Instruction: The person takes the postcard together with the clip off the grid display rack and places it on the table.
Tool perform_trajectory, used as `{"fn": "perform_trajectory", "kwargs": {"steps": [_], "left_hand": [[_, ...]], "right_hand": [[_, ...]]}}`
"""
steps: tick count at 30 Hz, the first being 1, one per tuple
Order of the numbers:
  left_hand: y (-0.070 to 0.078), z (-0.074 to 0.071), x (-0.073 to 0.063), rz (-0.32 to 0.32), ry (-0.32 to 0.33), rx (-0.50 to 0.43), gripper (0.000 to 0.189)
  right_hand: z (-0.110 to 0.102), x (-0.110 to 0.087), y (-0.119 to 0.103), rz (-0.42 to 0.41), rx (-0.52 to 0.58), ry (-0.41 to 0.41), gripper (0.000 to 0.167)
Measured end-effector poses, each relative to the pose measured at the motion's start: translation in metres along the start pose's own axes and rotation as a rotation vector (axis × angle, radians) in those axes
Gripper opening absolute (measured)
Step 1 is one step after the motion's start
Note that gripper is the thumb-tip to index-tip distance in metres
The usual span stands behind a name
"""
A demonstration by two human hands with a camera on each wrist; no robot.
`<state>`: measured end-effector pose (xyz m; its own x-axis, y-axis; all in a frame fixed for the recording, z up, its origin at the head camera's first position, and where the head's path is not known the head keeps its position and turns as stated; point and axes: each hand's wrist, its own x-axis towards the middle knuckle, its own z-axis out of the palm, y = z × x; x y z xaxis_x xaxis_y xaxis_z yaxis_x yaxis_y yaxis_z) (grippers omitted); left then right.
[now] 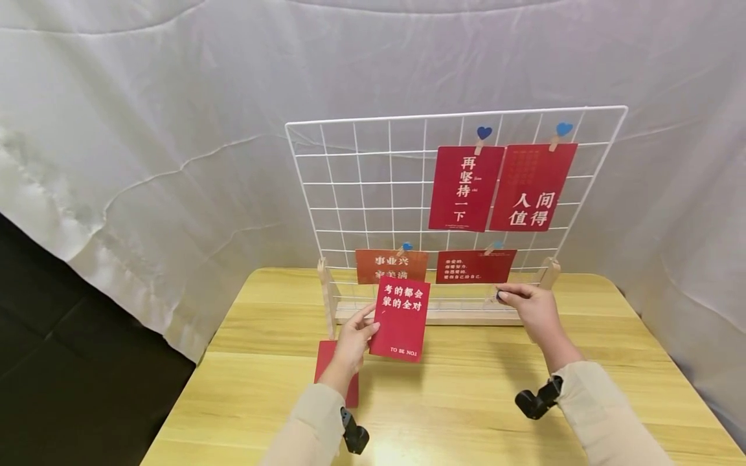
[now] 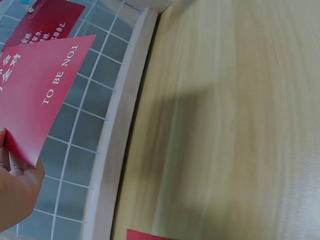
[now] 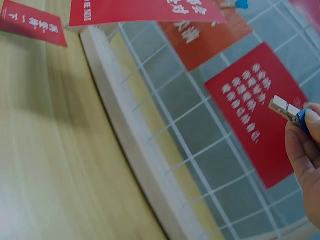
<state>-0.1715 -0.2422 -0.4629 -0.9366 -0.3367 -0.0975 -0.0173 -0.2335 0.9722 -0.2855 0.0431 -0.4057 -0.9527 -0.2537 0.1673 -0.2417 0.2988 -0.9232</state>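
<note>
My left hand [image 1: 352, 343] pinches the left edge of a red card [image 1: 402, 323] with white lettering, held upright before the lower left of a white wire grid [image 1: 373, 194]. In the right wrist view, my right hand [image 3: 307, 155] grips a small wooden clothespin [image 3: 284, 107] with a blue end between thumb and finger. That hand is at the grid's lower right, just below a red card [image 1: 476, 266] clipped there. An orange card [image 1: 392, 264] hangs partly behind the held card. Two larger red cards [image 1: 466, 188] hang at the grid's upper right from heart-topped clothespins [image 1: 484, 133].
The grid stands in a wooden base [image 1: 466, 317] on a wood-grain table [image 1: 466, 401]. Another red card [image 1: 326, 353] lies on the table, partly covered by the left arm. A pale curtain [image 1: 175, 97] hangs behind. Black wrist cameras [image 1: 539, 400] sit on both cuffs.
</note>
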Motion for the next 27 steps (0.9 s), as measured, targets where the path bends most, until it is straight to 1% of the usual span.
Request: {"fn": "perform_trajectory", "kwargs": {"steps": [6,8,9,11,13,14,16,17,18,20,21,24,25,27], "left_hand": [[-0.009,-0.004,-0.004,-0.014,-0.004,0.010,0.041],[-0.011,-0.006,-0.005,-0.024,0.004,0.014,0.041],[-0.012,-0.007,-0.006,-0.026,0.006,0.019,0.041],[-0.015,-0.008,-0.007,-0.032,0.011,0.026,0.041],[-0.018,-0.009,-0.009,-0.043,0.018,0.029,0.041],[-0.019,-0.010,-0.009,-0.048,0.020,0.032,0.041],[-0.022,-0.011,-0.011,-0.053,0.022,0.035,0.042],[-0.023,-0.011,-0.012,-0.056,0.024,0.036,0.042],[-0.024,-0.012,-0.013,-0.061,0.024,0.035,0.042],[-0.027,-0.013,-0.015,-0.066,0.026,0.042,0.043],[-0.029,-0.014,-0.015,-0.069,0.027,0.044,0.043],[-0.033,-0.015,-0.018,-0.081,0.034,0.060,0.043],[-0.035,-0.015,-0.019,-0.086,0.039,0.067,0.043],[-0.037,-0.016,-0.020,-0.091,0.048,0.081,0.044]], "right_hand": [[-0.006,-0.014,0.017,0.021,0.018,-0.023,0.037],[-0.009,-0.014,0.030,0.030,0.006,-0.017,0.037],[-0.011,-0.013,0.041,0.034,0.008,-0.019,0.036],[-0.015,-0.006,0.073,0.047,0.059,-0.009,0.033],[-0.021,0.002,0.112,0.075,0.105,-0.005,0.031],[-0.025,0.006,0.131,0.073,0.166,-0.019,0.028],[-0.029,0.013,0.167,0.075,0.262,0.001,0.026],[-0.032,0.014,0.180,0.069,0.293,0.003,0.025],[-0.034,0.011,0.185,0.068,0.328,-0.009,0.024],[-0.038,0.008,0.199,0.054,0.341,0.012,0.024],[-0.039,0.006,0.205,0.060,0.321,0.034,0.026],[-0.044,-0.006,0.210,0.092,0.235,0.071,0.032],[-0.045,-0.008,0.215,0.112,0.197,0.100,0.037],[-0.049,-0.016,0.213,0.138,0.196,0.106,0.041]]}}
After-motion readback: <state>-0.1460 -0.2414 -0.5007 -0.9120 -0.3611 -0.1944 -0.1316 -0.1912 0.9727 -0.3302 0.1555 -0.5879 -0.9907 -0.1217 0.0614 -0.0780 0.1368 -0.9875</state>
